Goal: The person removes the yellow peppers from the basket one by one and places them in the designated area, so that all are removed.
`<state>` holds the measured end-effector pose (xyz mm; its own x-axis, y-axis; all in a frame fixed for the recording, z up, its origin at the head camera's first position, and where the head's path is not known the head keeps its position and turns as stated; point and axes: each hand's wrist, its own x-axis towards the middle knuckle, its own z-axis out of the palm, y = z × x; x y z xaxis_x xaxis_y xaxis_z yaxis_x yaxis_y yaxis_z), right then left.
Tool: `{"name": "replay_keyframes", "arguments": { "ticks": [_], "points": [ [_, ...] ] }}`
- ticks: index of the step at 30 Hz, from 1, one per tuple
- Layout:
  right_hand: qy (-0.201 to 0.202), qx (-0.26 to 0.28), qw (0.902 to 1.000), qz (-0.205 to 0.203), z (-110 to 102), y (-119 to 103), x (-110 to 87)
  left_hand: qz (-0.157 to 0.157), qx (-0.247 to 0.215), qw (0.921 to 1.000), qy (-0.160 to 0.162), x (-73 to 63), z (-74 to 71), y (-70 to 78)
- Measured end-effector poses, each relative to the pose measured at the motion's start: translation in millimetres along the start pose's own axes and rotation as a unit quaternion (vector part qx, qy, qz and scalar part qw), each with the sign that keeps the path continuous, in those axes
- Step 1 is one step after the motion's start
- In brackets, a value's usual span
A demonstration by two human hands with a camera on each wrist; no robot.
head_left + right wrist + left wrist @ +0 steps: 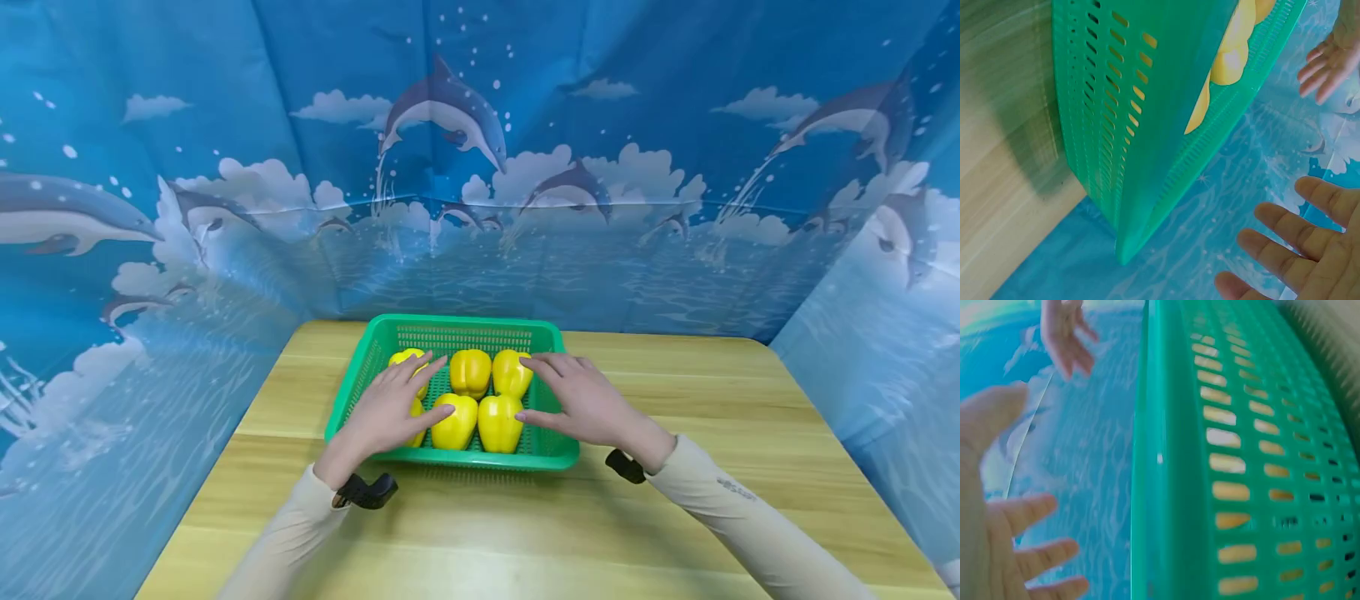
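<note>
Peppers lie in the basket on the table while the left hand and right hand hover with fingers extended, grasping nothing, so a low sweep by either could probably knock peppers together or jolt the basket.

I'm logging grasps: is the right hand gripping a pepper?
No: in the right wrist view, the right hand holds nothing, its fingers spread apart.

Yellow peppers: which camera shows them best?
The head view: it looks into the green basket and shows six yellow peppers, two partly behind the left hand. The right wrist view shows only a few, partly hidden by the basket; the left wrist view shows mainly the basket, with unclear yellowish patches through slots.
</note>
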<state>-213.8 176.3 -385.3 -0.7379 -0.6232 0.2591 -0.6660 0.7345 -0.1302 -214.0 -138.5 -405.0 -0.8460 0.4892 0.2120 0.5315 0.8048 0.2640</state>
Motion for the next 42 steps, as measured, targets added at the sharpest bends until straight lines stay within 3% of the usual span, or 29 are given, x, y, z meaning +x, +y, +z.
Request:
{"name": "replay_keyframes", "arguments": {
  "ticks": [5, 8, 13, 17, 20, 26, 34, 38, 42],
  "points": [
    [-0.002, 0.014, 0.9998, 0.010, 2, -3, 3.5, -0.096, -0.037, 0.9946, -0.006, -14.5, 0.3, -20.5],
    [-0.005, 0.014, 0.9997, 0.018, 3, -2, 4.8, -0.135, -0.042, 0.9898, -0.020, -23.8, 0.9, -34.7],
    [-0.010, 0.027, 0.9994, 0.021, 5, -3, 7.5, -0.164, -0.044, 0.9853, -0.015, -38.7, 5.1, -55.6],
    [-0.014, 0.054, 0.9981, 0.026, 5, -5, 13.6, -0.175, -0.104, 0.9789, 0.019, -45.0, 12.0, -64.4],
    [-0.040, 0.082, 0.9945, 0.051, 4, -7, 19.6, -0.184, -0.161, 0.9681, 0.054, -46.3, 18.5, -67.6],
    [-0.127, 0.133, 0.9752, 0.123, 6, -10, 33.9, -0.246, -0.252, 0.9316, 0.091, -48.9, 25.6, -69.6],
    [-0.267, 0.144, 0.9311, 0.202, 14, -16, 49.9, -0.295, -0.321, 0.8927, 0.113, -54.5, 25.0, -67.4],
    [-0.296, 0.130, 0.9201, 0.221, 20, -17, 53.3, -0.287, -0.329, 0.8920, 0.118, -54.5, 26.6, -68.2],
    [-0.307, 0.122, 0.9151, 0.232, 24, -16, 55.7, -0.280, -0.333, 0.8921, 0.123, -53.8, 28.6, -69.0]
  ]
}}
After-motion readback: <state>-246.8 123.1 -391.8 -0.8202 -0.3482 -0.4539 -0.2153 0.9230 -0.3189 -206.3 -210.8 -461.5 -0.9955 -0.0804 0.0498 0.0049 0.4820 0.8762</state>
